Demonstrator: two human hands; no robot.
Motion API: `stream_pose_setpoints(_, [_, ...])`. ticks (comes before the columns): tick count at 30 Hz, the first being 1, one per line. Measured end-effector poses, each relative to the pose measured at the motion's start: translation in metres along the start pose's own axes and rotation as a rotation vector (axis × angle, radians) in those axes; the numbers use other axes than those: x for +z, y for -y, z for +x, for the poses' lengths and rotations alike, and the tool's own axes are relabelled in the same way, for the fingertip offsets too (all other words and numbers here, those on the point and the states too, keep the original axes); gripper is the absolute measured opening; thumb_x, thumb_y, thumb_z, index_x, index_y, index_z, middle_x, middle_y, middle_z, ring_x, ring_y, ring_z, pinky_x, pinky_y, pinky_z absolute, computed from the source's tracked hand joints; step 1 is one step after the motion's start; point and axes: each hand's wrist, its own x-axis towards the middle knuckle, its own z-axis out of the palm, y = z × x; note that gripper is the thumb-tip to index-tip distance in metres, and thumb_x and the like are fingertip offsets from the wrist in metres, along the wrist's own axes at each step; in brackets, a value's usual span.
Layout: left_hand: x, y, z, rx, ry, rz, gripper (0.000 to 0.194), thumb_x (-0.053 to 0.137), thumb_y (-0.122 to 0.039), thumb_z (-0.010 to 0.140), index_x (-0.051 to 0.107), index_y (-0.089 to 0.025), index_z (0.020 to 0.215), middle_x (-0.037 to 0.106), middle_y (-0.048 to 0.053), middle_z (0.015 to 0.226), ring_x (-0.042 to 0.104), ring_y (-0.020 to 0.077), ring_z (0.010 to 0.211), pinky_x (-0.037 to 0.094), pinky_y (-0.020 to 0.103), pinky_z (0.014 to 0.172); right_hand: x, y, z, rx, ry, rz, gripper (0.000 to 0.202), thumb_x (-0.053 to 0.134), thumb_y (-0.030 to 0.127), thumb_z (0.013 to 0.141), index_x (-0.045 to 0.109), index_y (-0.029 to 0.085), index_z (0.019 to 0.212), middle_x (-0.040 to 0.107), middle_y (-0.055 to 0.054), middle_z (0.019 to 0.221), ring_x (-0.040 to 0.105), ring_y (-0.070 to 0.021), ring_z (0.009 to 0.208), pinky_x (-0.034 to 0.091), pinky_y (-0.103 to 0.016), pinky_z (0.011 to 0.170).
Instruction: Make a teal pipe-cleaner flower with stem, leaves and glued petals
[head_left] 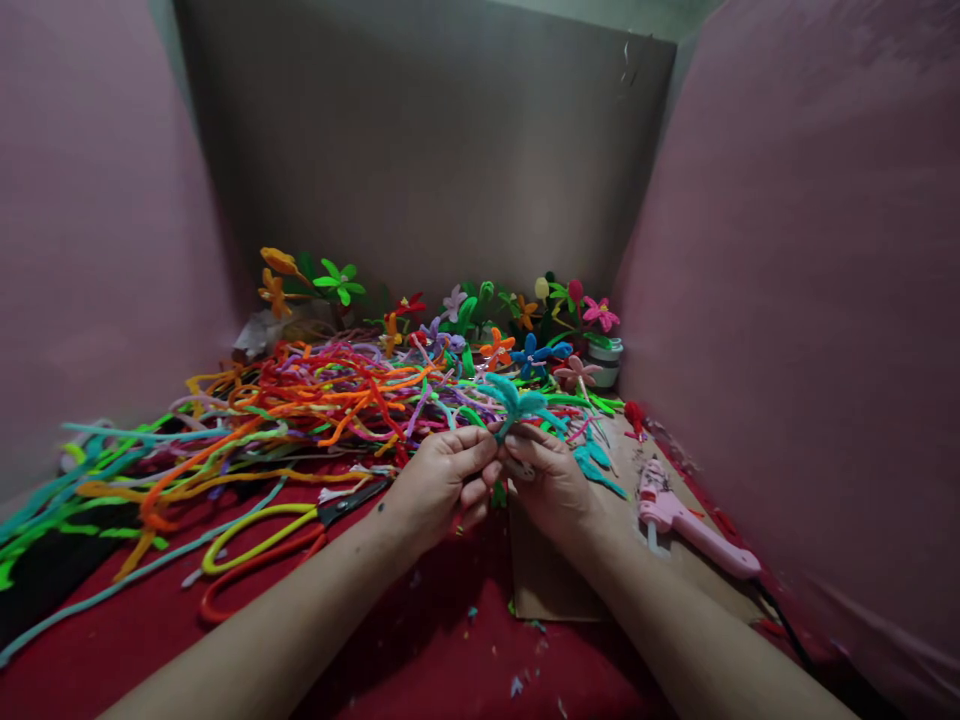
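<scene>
A teal pipe-cleaner flower [516, 400] stands upright between my two hands at the middle of the view, its petals spread above my fingertips. My left hand [450, 475] pinches its lower part from the left, with the fingers curled. From the right, my right hand [547, 475] closes thumb and fingers on the same base. The fingertips of both hands meet there and hide most of the stem. Just right of my right hand, more teal pipe-cleaner pieces [592, 458] lie on a cardboard sheet [555, 585].
Loose coloured pipe cleaners [322, 395] are heaped at the left and centre. Scissors with yellow and red handles [259, 510] lie left of my left hand. A pink glue gun [697, 530] rests at the right. Finished flowers [340, 281] and a small jar [604, 362] stand behind.
</scene>
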Motion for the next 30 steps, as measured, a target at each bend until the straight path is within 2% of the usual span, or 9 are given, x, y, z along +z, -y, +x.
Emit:
stream_pose_setpoints(4, [0.0,-0.004,-0.002,-0.038,0.054,-0.063,0.012,0.056,-0.024,0.08,0.054,-0.014,0.074,0.045,-0.008,0.052,0.022,-0.0002,0.03,0.032,0.012,0.026,0.0,0.003,-0.002,0.159,0.021,0.155,0.013,0.074,0.018,0.054,0.065,0.017,0.064,0.061,0.003,0.056,0.052,-0.0077,0.051,0.039,-0.019,0.052])
stream_pose_setpoints(8, [-0.005,-0.005,-0.004,-0.078,0.143,-0.098,0.012,0.054,-0.023,0.081,0.055,-0.013,0.075,0.043,-0.007,0.053,0.018,-0.0006,0.03,0.032,0.012,0.025,-0.003,0.001,-0.001,0.167,0.079,0.184,0.012,0.075,0.018,0.054,0.065,0.015,0.06,0.063,0.002,0.053,0.052,-0.0069,0.048,0.04,-0.018,0.05])
stream_pose_setpoints(11, [-0.008,-0.006,-0.004,-0.082,0.159,-0.064,0.013,0.052,-0.024,0.082,0.055,-0.013,0.076,0.043,-0.008,0.052,0.017,-0.0004,0.031,0.031,0.013,0.025,-0.004,-0.001,-0.001,0.164,0.068,0.183,0.013,0.074,0.014,0.055,0.066,0.016,0.065,0.064,0.003,0.057,0.054,-0.0077,0.052,0.042,-0.019,0.055])
stream_pose_setpoints(14, [-0.006,-0.01,-0.006,-0.009,0.109,0.102,0.018,0.051,-0.029,0.082,0.054,-0.014,0.072,0.046,-0.006,0.055,0.026,0.0007,0.031,0.034,0.016,0.03,-0.001,-0.001,-0.002,0.12,0.071,0.168,0.013,0.07,0.012,0.059,0.066,0.017,0.069,0.064,0.004,0.062,0.055,-0.0086,0.055,0.043,-0.022,0.06])
stream_pose_setpoints(18, [-0.001,-0.013,-0.008,0.174,-0.032,0.593,0.02,0.053,-0.027,0.08,0.054,-0.013,0.066,0.05,-0.004,0.056,0.044,0.0049,0.041,0.037,0.018,0.041,0.008,0.003,-0.005,0.026,0.084,0.15,0.014,0.065,0.012,0.062,0.067,0.019,0.074,0.065,0.003,0.068,0.055,-0.0116,0.058,0.044,-0.025,0.062])
stream_pose_setpoints(22, [-0.003,-0.004,-0.009,0.414,-0.188,0.946,0.021,0.047,-0.025,0.083,0.055,-0.015,0.067,0.044,-0.005,0.05,0.042,0.0059,0.045,0.034,0.018,0.046,0.013,0.002,-0.008,0.005,-0.009,0.134,0.016,0.067,0.012,0.059,0.067,0.022,0.072,0.066,0.004,0.069,0.055,-0.013,0.059,0.044,-0.026,0.059])
stream_pose_setpoints(25, [-0.005,0.002,-0.009,0.472,-0.229,0.986,0.025,0.045,-0.027,0.085,0.053,-0.016,0.064,0.043,-0.005,0.049,0.041,0.0059,0.045,0.033,0.018,0.047,0.014,-0.001,-0.01,0.009,-0.008,0.096,0.008,0.069,0.018,0.061,0.066,0.021,0.068,0.064,0.003,0.066,0.053,-0.0127,0.057,0.043,-0.026,0.055])
stream_pose_setpoints(30, [0.002,-0.005,-0.01,0.289,-0.234,0.713,0.022,0.046,-0.027,0.082,0.05,-0.016,0.063,0.044,-0.007,0.047,0.037,0.0038,0.035,0.029,0.016,0.036,0.012,-0.004,-0.01,-0.039,0.058,0.066,0.005,0.068,0.023,0.067,0.066,0.02,0.07,0.063,0.002,0.067,0.053,-0.0124,0.06,0.044,-0.026,0.059])
